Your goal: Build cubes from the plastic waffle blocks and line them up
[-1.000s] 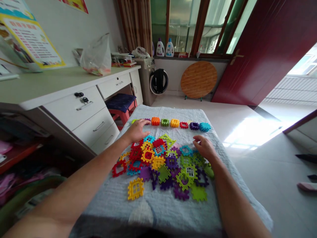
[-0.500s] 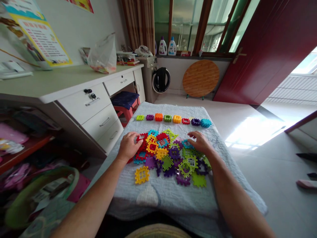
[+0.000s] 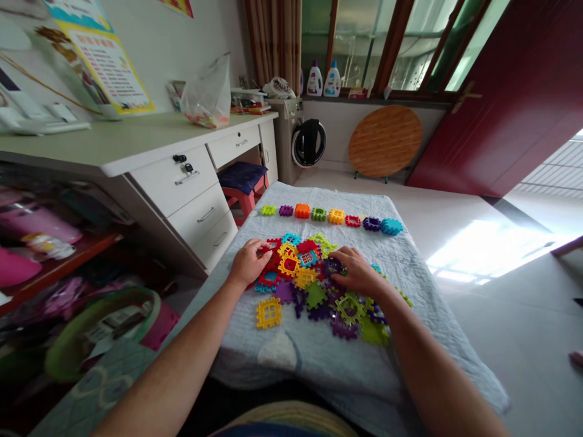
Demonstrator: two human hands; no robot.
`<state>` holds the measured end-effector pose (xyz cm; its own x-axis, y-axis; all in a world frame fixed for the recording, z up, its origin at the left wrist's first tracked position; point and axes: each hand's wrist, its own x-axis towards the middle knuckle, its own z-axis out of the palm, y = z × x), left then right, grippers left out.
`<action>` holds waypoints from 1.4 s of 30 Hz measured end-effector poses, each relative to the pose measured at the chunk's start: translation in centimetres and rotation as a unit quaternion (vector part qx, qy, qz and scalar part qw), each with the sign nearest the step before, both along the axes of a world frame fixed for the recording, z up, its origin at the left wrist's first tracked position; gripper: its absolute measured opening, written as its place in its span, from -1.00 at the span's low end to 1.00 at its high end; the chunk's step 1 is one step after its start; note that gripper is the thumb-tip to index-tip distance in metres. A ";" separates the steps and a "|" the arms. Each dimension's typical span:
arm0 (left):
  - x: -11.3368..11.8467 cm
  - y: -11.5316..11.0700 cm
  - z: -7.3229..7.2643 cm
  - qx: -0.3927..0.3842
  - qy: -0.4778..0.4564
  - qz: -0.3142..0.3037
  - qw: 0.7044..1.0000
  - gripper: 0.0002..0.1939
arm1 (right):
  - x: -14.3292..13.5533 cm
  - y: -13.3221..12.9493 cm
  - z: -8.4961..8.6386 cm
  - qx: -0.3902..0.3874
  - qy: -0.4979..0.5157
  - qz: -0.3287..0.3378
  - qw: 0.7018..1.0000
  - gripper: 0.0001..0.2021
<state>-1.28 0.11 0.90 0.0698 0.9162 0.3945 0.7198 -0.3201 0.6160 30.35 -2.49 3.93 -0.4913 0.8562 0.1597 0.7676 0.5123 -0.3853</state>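
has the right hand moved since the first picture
Yes, leftward: judged against the stationary stacks, the right hand first reached below the dark purple stack; now it reaches roughly below the yellow stack.

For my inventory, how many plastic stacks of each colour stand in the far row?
Green: 2, a lime stack and a darker green stack
Purple: 2, a purple stack and a dark purple stack
Orange stack: 1
Yellow stack: 1
Red stack: 1
Blue stack: 1
Total: 8
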 end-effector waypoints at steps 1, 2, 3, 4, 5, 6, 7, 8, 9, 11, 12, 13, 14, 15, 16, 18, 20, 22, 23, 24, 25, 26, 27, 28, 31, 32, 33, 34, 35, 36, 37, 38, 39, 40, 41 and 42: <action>0.1 -0.1 0.1 0.004 -0.005 -0.004 1.000 -0.89 | 0.3 0.2 -0.2 0.010 -0.001 -0.017 1.000 -0.57; 0.1 -0.2 0.2 0.011 -0.007 -0.009 1.000 -0.90 | 0.6 0.4 -0.3 0.020 -0.003 -0.033 0.999 -0.59; 0.2 -0.2 0.3 0.022 -0.005 -0.012 1.000 -0.90 | 0.9 0.6 -0.4 0.028 -0.004 -0.049 0.998 -0.60; 0.3 -0.3 0.4 0.034 -0.001 -0.013 0.999 -0.91 | 1.2 0.7 -0.5 0.035 -0.003 -0.063 0.997 -0.60; 0.3 -0.4 0.5 0.047 0.006 -0.012 0.999 -0.90 | 1.4 0.8 -0.6 0.040 -0.001 -0.075 0.996 -0.60; 0.4 -0.5 0.6 0.057 0.014 -0.010 0.998 -0.90 | 1.6 0.9 -0.6 0.042 0.003 -0.083 0.996 -0.60; 0.4 -0.5 0.7 0.065 0.020 -0.008 0.998 -0.90 | 1.7 0.9 -0.7 0.042 0.009 -0.087 0.995 -0.60; 0.5 -0.6 0.8 0.070 0.025 -0.007 0.997 -0.89 | 1.7 0.9 -0.8 0.043 0.014 -0.090 0.995 -0.60; 0.5 -0.7 0.8 0.073 0.029 -0.007 0.997 -0.89 | 1.8 0.9 -0.8 0.048 0.018 -0.094 0.994 -0.60; 0.6 -0.8 0.9 0.079 0.034 -0.009 0.996 -0.89 | 1.6 0.8 -0.5 0.073 0.018 -0.109 0.991 -0.60; 0.6 -0.8 0.9 0.083 0.036 -0.010 0.996 -0.89 | 1.5 0.6 -0.2 0.083 0.018 -0.111 0.990 -0.61; 0.6 -0.8 0.9 0.086 0.036 -0.011 0.996 -0.89 | 1.3 0.3 0.1 0.086 0.021 -0.100 0.991 -0.63; 0.6 -0.8 0.9 0.087 0.036 -0.011 0.995 -0.89 | 1.0 0.0 0.6 0.075 0.025 -0.074 0.994 -0.66; 0.6 -0.8 0.9 0.086 0.036 -0.011 0.996 -0.89 | 0.6 -0.4 1.1 0.053 0.029 -0.032 0.998 -0.70; 0.6 -0.9 0.9 0.085 0.034 -0.010 0.996 -0.88 | 0.2 -0.8 1.7 0.023 0.031 0.020 0.999 -0.72; 0.7 -0.9 0.9 0.082 0.033 -0.006 0.996 -0.88 | -0.8 -1.8 2.5 -0.028 0.017 0.104 0.994 -0.68; 0.7 -0.9 0.8 0.080 0.032 -0.003 0.996 -0.88 | -1.8 -2.5 2.8 -0.046 -0.018 0.134 0.990 -0.57; 0.7 -0.9 0.9 0.079 0.031 -0.003 0.996 -0.87 | -2.6 -3.0 2.6 -0.045 -0.056 0.132 0.989 -0.50; 0.7 -0.9 0.9 0.079 0.031 -0.004 0.996 -0.87 | -2.8 -3.2 2.4 -0.044 -0.070 0.130 0.988 -0.50; 0.7 -0.9 0.9 0.078 0.030 -0.004 0.996 -0.87 | -3.0 -3.2 2.2 -0.043 -0.079 0.129 0.988 -0.52; 0.7 -0.9 0.9 0.077 0.031 -0.005 0.997 -0.87 | -3.2 -3.2 2.0 -0.043 -0.082 0.129 0.987 -0.55; 0.7 -0.9 0.9 0.077 0.031 -0.004 0.997 -0.87 | -3.2 -3.2 1.9 -0.044 -0.082 0.128 0.987 -0.61; 0.7 -0.9 0.9 0.076 0.031 -0.004 0.997 -0.88 | -3.3 -3.2 1.8 -0.046 -0.079 0.127 0.988 -0.66; 0.7 -0.9 0.9 0.076 0.031 -0.003 0.997 -0.88 | -3.3 -3.2 1.9 -0.049 -0.073 0.124 0.988 -0.72; 0.8 -0.9 1.0 0.075 0.030 -0.003 0.997 -0.87 | -3.3 -3.1 2.3 -0.058 -0.033 0.124 0.990 -0.86; 0.8 -0.9 1.0 0.073 0.030 -0.002 0.997 -0.87 | -3.3 -3.0 2.4 -0.060 -0.010 0.127 0.990 -0.88; 0.8 -0.9 1.0 0.072 0.029 -0.002 0.997 -0.87 | -3.2 -2.9 2.6 -0.063 0.017 0.127 0.990 -0.89; 0.8 -0.9 1.0 0.070 0.028 -0.001 0.997 -0.87 | -3.0 -2.7 2.6 -0.068 0.048 0.121 0.989 -0.89; 0.7 -1.0 1.0 0.069 0.028 -0.001 0.997 -0.87 | -2.8 -2.5 2.6 -0.073 0.082 0.104 0.988 -0.90; 0.7 -1.0 1.0 0.068 0.028 -0.001 0.997 -0.87 | -2.6 -2.2 2.4 -0.075 0.117 0.075 0.987 -0.91; 0.7 -0.9 1.0 0.068 0.028 -0.002 0.997 -0.88 | -2.3 -1.9 2.2 -0.068 0.149 0.036 0.986 -0.92; 0.7 -0.9 0.9 0.068 0.028 -0.003 0.997 -0.88 | -2.0 -1.5 1.9 -0.050 0.174 -0.006 0.983 -0.93; 0.7 -0.9 0.9 0.068 0.028 -0.004 0.997 -0.88 | -1.7 -1.2 1.5 -0.024 0.189 -0.042 0.981 -0.94; 0.7 -0.9 0.9 0.069 0.028 -0.004 0.997 -0.89 | -1.4 -0.8 1.1 0.008 0.191 -0.066 0.979 -0.94; 0.7 -0.9 0.9 0.069 0.028 -0.005 0.997 -0.89 | -1.1 -0.6 0.8 0.037 0.180 -0.075 0.980 -0.94; 0.7 -0.9 0.9 0.069 0.027 -0.005 0.997 -0.89 | -0.9 -0.4 0.6 0.055 0.158 -0.069 0.984 -0.92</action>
